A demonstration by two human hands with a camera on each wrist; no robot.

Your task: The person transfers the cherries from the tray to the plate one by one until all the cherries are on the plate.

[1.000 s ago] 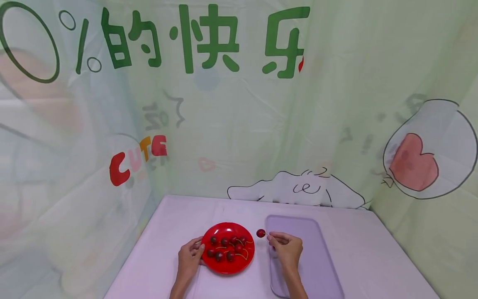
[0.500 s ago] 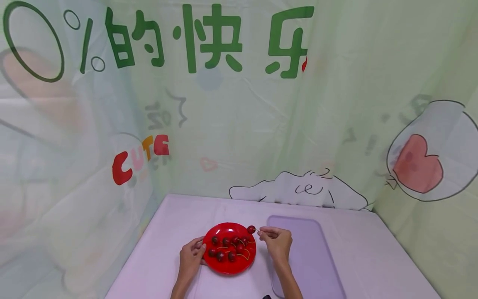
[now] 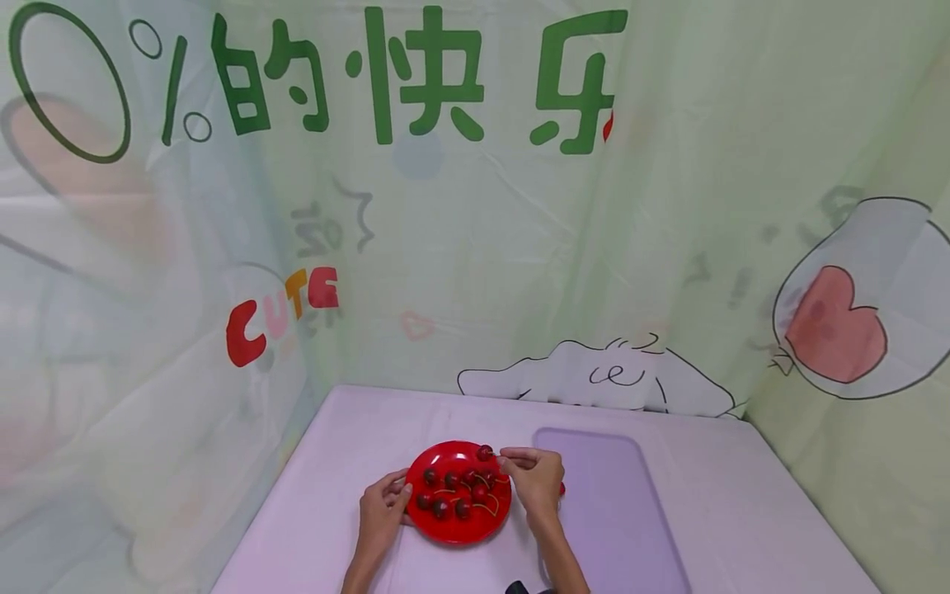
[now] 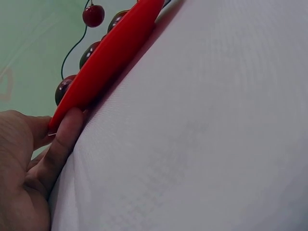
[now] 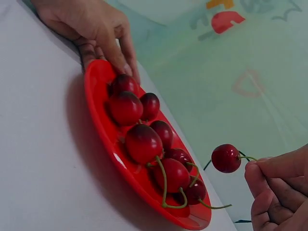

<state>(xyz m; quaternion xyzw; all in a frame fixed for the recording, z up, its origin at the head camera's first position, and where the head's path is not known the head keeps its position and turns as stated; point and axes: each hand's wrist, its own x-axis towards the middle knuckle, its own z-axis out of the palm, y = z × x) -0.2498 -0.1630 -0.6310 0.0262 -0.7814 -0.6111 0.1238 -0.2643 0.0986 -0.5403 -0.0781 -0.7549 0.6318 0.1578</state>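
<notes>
A red plate (image 3: 458,535) holds several dark red cherries (image 5: 143,143), some with green stems. At its left rim, my left hand (image 3: 380,513) grips the edge, thumb on top and fingers beneath, as the left wrist view shows. My right hand (image 3: 538,481) pinches one cherry (image 5: 226,158) by its stem between thumb and fingertips. This cherry hangs in the air over the plate's far right rim, apart from the others. In the left wrist view, the same cherry (image 4: 93,16) shows above the plate, which is seen edge-on.
A pale purple tray (image 3: 616,503) lies on the white-covered table (image 3: 438,410), right of the plate and partly behind the right forearm. A small red patch (image 3: 562,489) shows beside the right wrist. Printed curtains (image 3: 475,247) enclose the table's back and sides.
My right hand has moved left from the tray with the pinched cherry, bringing it from beside the plate to over its far right rim. The left hand keeps its hold on the plate.
</notes>
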